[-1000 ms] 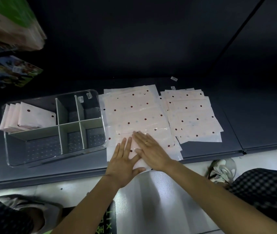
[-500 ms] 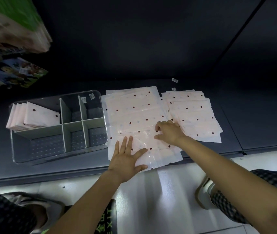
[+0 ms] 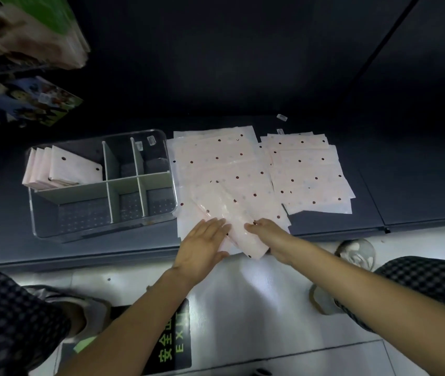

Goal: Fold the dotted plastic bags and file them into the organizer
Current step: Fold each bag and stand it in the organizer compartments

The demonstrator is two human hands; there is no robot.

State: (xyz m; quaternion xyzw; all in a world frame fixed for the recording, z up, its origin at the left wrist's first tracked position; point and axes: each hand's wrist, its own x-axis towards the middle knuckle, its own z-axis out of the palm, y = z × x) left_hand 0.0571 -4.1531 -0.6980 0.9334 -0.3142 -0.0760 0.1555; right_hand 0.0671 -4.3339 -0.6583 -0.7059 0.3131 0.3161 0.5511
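- The folded dotted bag (image 3: 228,226) lies slantwise on the near end of the nearer stack of flat bags (image 3: 221,169), just right of the clear organizer (image 3: 102,185)
- Left hand (image 3: 202,246) lies flat, fingers straight, pressing the bag's left edge
- Right hand (image 3: 268,234) holds its right edge; how the fingers grip is unclear
- Folded bags (image 3: 64,169) stand in the organizer's far-left compartment
- A second stack (image 3: 308,172) lies farther right of the organizer
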